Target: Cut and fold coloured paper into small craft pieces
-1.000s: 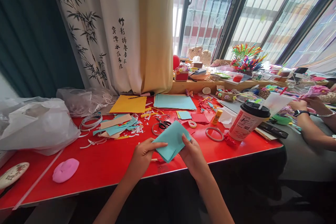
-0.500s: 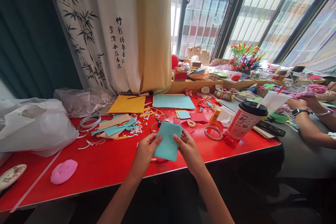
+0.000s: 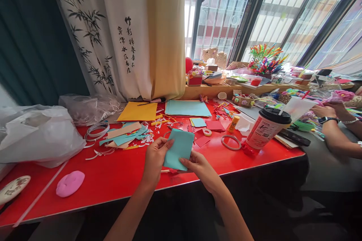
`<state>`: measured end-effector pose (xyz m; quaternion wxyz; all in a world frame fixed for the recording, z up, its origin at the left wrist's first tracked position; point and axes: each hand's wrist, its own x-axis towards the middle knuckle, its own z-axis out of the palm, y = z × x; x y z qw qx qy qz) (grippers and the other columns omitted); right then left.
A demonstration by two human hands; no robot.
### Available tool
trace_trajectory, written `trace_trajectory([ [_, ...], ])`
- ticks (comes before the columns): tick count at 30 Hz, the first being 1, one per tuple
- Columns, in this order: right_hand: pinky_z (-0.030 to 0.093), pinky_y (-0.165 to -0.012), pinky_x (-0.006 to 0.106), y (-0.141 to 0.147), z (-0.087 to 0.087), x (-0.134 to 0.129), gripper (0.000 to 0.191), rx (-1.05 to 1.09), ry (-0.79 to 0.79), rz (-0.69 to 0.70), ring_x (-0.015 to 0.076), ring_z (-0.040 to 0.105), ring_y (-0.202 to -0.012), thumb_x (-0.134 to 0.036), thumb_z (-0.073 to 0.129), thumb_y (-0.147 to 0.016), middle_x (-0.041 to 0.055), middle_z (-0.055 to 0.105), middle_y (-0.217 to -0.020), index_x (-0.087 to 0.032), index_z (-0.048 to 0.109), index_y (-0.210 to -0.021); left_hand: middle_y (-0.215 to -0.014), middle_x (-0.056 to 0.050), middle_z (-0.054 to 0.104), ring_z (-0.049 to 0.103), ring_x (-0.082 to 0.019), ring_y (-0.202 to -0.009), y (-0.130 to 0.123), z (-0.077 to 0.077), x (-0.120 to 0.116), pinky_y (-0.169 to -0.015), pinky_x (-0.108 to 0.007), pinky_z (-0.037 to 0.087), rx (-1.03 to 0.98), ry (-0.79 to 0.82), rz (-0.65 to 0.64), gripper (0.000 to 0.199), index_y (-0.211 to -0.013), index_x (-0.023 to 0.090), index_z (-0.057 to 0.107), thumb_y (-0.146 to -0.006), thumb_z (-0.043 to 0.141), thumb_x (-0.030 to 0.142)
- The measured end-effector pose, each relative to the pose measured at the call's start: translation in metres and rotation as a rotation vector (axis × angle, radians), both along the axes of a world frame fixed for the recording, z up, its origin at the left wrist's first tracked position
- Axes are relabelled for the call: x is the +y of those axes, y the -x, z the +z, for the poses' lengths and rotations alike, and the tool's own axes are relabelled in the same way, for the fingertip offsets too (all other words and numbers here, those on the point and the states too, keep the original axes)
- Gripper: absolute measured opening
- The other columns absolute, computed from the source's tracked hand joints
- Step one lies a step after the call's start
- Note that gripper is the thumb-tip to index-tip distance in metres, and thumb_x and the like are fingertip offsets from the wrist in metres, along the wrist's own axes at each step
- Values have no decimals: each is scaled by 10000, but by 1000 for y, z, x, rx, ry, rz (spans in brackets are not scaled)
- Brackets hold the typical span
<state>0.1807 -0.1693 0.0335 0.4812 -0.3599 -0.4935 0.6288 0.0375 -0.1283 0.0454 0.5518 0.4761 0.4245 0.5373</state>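
A teal paper piece (image 3: 179,147) is held up over the front part of the red table (image 3: 113,177). My left hand (image 3: 155,157) pinches its left edge, thumb on the front face. At its lower right, my right hand (image 3: 199,165) grips the sheet with the thumb across the front; the fingers behind are partly hidden. Behind the paper lie a small light-blue sheet (image 3: 198,122), red paper (image 3: 215,125) and a roll of tape (image 3: 207,132).
Paper scraps (image 3: 127,135) and a white plastic bag (image 3: 42,131) are on the left, with a pink lump (image 3: 70,183) nearer. A tilted cup (image 3: 264,130), glue stick (image 3: 233,124) and wire ring (image 3: 231,142) stand right. Another person's hands (image 3: 325,112) are at the far right.
My right hand has slid down from the paper's right edge to its lower right corner. The paper has shifted slightly left and up.
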Motion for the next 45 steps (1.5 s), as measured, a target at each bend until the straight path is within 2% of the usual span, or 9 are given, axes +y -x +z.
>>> trace_trajectory([
  [3,489,-680,331,-1,-2,-1,301,-29,5,25,177,594,-716,-368,632,-723,29,621,-792,-156,619,-936,-692,14,574,509,-98,-618,0,3,1,-538,-185,405,-5,15,-81,295,-770,157,581,-643,672,407],
  [9,503,-720,343,0,2,-3,339,-36,53,49,181,637,-694,-401,663,-685,36,640,-764,-136,622,-893,-597,51,492,440,-60,-533,-3,8,5,-500,-168,377,-90,-76,71,292,-679,155,526,-669,651,418],
  [13,509,-582,282,-3,2,-2,322,-59,49,-34,160,634,-550,-410,661,-685,24,624,-601,-121,594,-810,-717,-10,617,557,-119,-612,4,8,3,-558,-226,455,29,65,-170,378,-877,154,596,-619,691,413],
  [16,506,-555,265,-6,3,-1,323,-60,37,-76,156,633,-543,-422,653,-691,22,627,-597,-128,595,-812,-713,-42,653,610,-169,-635,11,2,1,-618,-295,500,119,162,-342,396,-835,124,624,-557,735,384],
  [21,517,-605,302,-8,1,0,376,-45,43,-82,184,657,-609,-486,608,-711,39,653,-717,-147,619,-875,-745,-63,670,637,-219,-684,14,-10,0,-633,-341,520,175,114,-253,390,-833,123,625,-633,658,455],
  [26,510,-654,326,-9,-12,2,367,25,57,-228,200,658,-656,-490,589,-735,57,660,-714,-141,623,-846,-1235,-77,532,477,-251,-1155,10,-15,-10,-947,-360,395,430,-229,-74,657,-1200,258,488,-597,714,383],
  [30,503,-674,345,-6,-14,-3,396,95,43,-225,216,653,-740,-516,524,-774,79,666,-819,-160,623,-917,-1203,-42,562,484,-242,-1143,7,-17,-18,-969,-328,369,540,-300,-67,440,-1133,294,571,-704,620,379],
  [40,492,-725,360,-10,-19,-2,356,198,62,-161,218,658,-764,-442,626,-726,72,667,-851,-167,610,-952,-857,-31,614,583,-162,-824,-1,-36,-15,-778,-274,464,88,-147,-23,211,-875,179,581,-735,563,336],
  [45,497,-719,353,-10,-21,-5,315,179,40,-121,217,664,-752,-390,666,-704,64,657,-841,-153,598,-899,-1035,-44,593,590,-170,-898,-10,-30,-13,-754,-281,479,-54,-53,42,304,-967,204,522,-741,559,404],
])
